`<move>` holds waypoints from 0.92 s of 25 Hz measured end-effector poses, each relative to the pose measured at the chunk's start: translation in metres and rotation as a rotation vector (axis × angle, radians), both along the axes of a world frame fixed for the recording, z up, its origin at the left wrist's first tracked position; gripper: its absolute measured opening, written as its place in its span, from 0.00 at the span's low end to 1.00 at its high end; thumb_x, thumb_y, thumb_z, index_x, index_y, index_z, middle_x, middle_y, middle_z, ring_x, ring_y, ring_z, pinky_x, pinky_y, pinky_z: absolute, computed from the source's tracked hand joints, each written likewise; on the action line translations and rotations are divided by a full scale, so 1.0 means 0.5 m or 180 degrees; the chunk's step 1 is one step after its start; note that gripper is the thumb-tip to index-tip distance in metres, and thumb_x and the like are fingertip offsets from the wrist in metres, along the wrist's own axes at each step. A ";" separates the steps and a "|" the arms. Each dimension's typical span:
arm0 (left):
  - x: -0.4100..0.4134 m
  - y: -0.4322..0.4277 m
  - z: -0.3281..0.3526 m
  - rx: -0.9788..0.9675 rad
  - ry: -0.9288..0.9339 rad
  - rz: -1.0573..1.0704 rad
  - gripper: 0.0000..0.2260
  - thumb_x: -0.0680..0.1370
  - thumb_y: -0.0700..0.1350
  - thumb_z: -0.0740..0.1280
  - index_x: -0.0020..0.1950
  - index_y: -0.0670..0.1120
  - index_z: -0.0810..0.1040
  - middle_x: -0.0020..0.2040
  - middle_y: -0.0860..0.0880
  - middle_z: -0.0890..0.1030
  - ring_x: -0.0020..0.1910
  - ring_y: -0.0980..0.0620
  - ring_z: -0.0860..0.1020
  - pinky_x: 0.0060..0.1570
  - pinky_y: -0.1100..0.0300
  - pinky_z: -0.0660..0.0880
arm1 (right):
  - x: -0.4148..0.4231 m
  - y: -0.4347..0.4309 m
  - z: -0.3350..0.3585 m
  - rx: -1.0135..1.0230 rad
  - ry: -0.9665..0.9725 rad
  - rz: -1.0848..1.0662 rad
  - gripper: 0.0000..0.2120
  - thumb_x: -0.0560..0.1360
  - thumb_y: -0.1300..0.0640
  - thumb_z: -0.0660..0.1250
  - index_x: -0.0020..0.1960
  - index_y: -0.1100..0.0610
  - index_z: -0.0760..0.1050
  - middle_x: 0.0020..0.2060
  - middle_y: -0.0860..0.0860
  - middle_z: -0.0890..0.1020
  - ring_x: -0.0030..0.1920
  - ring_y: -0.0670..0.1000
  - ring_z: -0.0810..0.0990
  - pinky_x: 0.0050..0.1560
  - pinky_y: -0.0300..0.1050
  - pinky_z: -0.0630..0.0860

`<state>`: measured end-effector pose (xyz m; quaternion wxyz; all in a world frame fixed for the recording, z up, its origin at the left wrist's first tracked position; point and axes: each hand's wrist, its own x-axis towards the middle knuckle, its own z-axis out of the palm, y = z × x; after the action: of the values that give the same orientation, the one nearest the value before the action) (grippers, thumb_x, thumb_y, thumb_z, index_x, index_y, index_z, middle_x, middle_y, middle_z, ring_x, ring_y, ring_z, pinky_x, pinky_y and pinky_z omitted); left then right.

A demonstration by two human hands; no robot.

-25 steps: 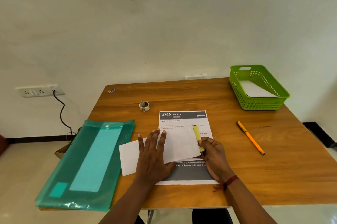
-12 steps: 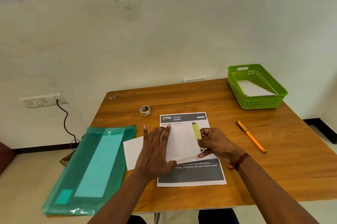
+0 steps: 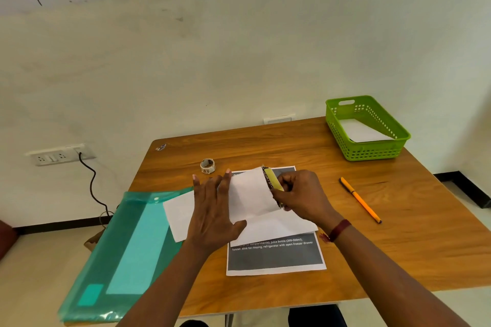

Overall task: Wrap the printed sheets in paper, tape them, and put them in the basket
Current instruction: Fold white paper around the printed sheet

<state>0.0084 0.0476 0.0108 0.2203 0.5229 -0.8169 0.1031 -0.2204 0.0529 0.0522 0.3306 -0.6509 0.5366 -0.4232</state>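
A printed sheet (image 3: pixel 276 257) with a dark grey footer lies on the wooden table in front of me. A blank white paper (image 3: pixel 249 193) lies across its upper half and sticks out to the left. My left hand (image 3: pixel 212 215) is pressed flat on this paper, fingers spread. My right hand (image 3: pixel 300 193) pinches a yellow highlighter (image 3: pixel 273 180) against the paper's right edge, which is raised off the print. The green basket (image 3: pixel 369 154) stands at the far right corner with a white sheet (image 3: pixel 364 131) inside.
A small tape roll (image 3: pixel 207 165) sits just beyond my left fingertips. An orange pen (image 3: pixel 360 199) lies right of my right hand. A green plastic folder (image 3: pixel 132 247) overhangs the table's left edge. A wall socket with a black cable (image 3: pixel 90 180) is at left.
My right hand has moved up and away with the highlighter, lifting the white paper's right edge over the print's header. My left hand has stayed flat on the paper.
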 end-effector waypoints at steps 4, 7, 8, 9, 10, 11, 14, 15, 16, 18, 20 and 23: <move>0.002 -0.001 0.005 -0.0014 -0.0087 0.0008 0.50 0.61 0.62 0.74 0.76 0.43 0.58 0.68 0.42 0.68 0.69 0.40 0.66 0.73 0.34 0.48 | 0.006 0.009 -0.020 -0.0118 -0.0336 -0.0374 0.13 0.71 0.61 0.75 0.47 0.49 0.73 0.34 0.52 0.82 0.30 0.51 0.82 0.30 0.52 0.81; 0.003 -0.004 0.008 -0.0001 -0.0113 0.0012 0.50 0.62 0.61 0.74 0.77 0.43 0.57 0.69 0.42 0.69 0.70 0.40 0.66 0.74 0.36 0.47 | 0.012 0.020 -0.038 -0.0162 -0.0431 -0.0388 0.17 0.71 0.65 0.74 0.46 0.47 0.69 0.47 0.48 0.80 0.36 0.51 0.82 0.29 0.52 0.81; 0.003 -0.005 0.009 0.0001 -0.0150 0.0001 0.50 0.62 0.61 0.74 0.77 0.44 0.57 0.69 0.42 0.68 0.70 0.40 0.65 0.75 0.36 0.46 | 0.012 0.020 -0.044 -0.0177 -0.0496 -0.0376 0.16 0.72 0.66 0.73 0.45 0.48 0.71 0.50 0.49 0.80 0.37 0.51 0.82 0.30 0.53 0.82; 0.003 -0.005 0.011 0.0003 -0.0189 0.0000 0.51 0.62 0.61 0.74 0.77 0.44 0.56 0.69 0.42 0.68 0.71 0.40 0.65 0.75 0.37 0.45 | 0.011 0.019 -0.047 -0.0153 -0.0644 -0.0348 0.13 0.73 0.66 0.71 0.45 0.49 0.73 0.52 0.50 0.80 0.39 0.51 0.82 0.32 0.54 0.82; 0.004 -0.006 0.013 0.0002 -0.0217 0.0006 0.51 0.62 0.61 0.74 0.77 0.44 0.55 0.70 0.41 0.68 0.72 0.40 0.64 0.75 0.38 0.44 | 0.008 0.017 -0.049 -0.0083 -0.0887 -0.0300 0.11 0.75 0.65 0.70 0.48 0.50 0.76 0.54 0.51 0.80 0.41 0.50 0.82 0.34 0.54 0.83; 0.004 -0.007 0.014 -0.0001 -0.0232 0.0021 0.51 0.62 0.61 0.75 0.78 0.44 0.55 0.70 0.41 0.68 0.72 0.39 0.64 0.75 0.38 0.43 | 0.005 0.014 -0.049 0.0040 -0.1161 -0.0222 0.09 0.77 0.63 0.67 0.51 0.50 0.78 0.55 0.50 0.80 0.44 0.50 0.82 0.38 0.54 0.83; 0.005 -0.009 0.015 0.0019 -0.0228 0.0070 0.51 0.62 0.61 0.74 0.78 0.44 0.55 0.71 0.41 0.67 0.72 0.38 0.64 0.75 0.38 0.42 | 0.008 0.015 -0.049 0.0272 -0.1378 0.0086 0.09 0.80 0.50 0.63 0.56 0.49 0.80 0.56 0.46 0.81 0.55 0.48 0.80 0.50 0.49 0.82; 0.004 -0.009 0.015 0.0033 -0.0248 0.0072 0.52 0.62 0.61 0.74 0.78 0.44 0.55 0.71 0.41 0.67 0.73 0.39 0.63 0.75 0.38 0.42 | 0.015 0.018 -0.049 0.0173 -0.1187 0.0085 0.09 0.78 0.48 0.65 0.53 0.49 0.81 0.57 0.45 0.81 0.56 0.46 0.79 0.52 0.46 0.81; 0.003 -0.009 0.014 0.0046 -0.0279 0.0070 0.52 0.62 0.61 0.74 0.78 0.44 0.54 0.71 0.41 0.67 0.73 0.39 0.63 0.75 0.39 0.41 | 0.024 0.019 -0.053 0.0075 -0.0983 0.0004 0.08 0.75 0.48 0.69 0.49 0.50 0.82 0.58 0.44 0.80 0.57 0.45 0.78 0.52 0.43 0.80; 0.001 -0.008 0.011 0.0080 -0.0344 0.0058 0.52 0.62 0.62 0.74 0.78 0.44 0.53 0.70 0.41 0.67 0.73 0.40 0.62 0.75 0.40 0.40 | 0.043 0.021 -0.059 0.0083 -0.0972 -0.0133 0.05 0.74 0.51 0.71 0.42 0.51 0.82 0.57 0.45 0.79 0.58 0.46 0.78 0.50 0.41 0.79; 0.004 -0.011 0.008 0.0096 -0.0364 0.0038 0.52 0.62 0.62 0.75 0.78 0.43 0.55 0.70 0.41 0.68 0.72 0.41 0.64 0.75 0.39 0.41 | 0.053 0.024 -0.063 0.0342 -0.1547 -0.0061 0.05 0.75 0.54 0.71 0.42 0.53 0.83 0.57 0.46 0.80 0.57 0.48 0.80 0.47 0.39 0.79; 0.023 -0.019 0.004 0.0080 -0.0383 0.0012 0.51 0.61 0.61 0.76 0.77 0.42 0.59 0.68 0.41 0.69 0.70 0.40 0.66 0.74 0.35 0.47 | 0.054 0.028 -0.073 0.0477 -0.2018 0.0040 0.06 0.76 0.56 0.69 0.46 0.57 0.84 0.57 0.48 0.82 0.56 0.49 0.81 0.48 0.37 0.78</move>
<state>0.0198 0.0379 0.0128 0.1640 0.5201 -0.8289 0.1244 -0.1933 0.0670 0.0158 0.5308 -0.4639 0.4326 -0.5621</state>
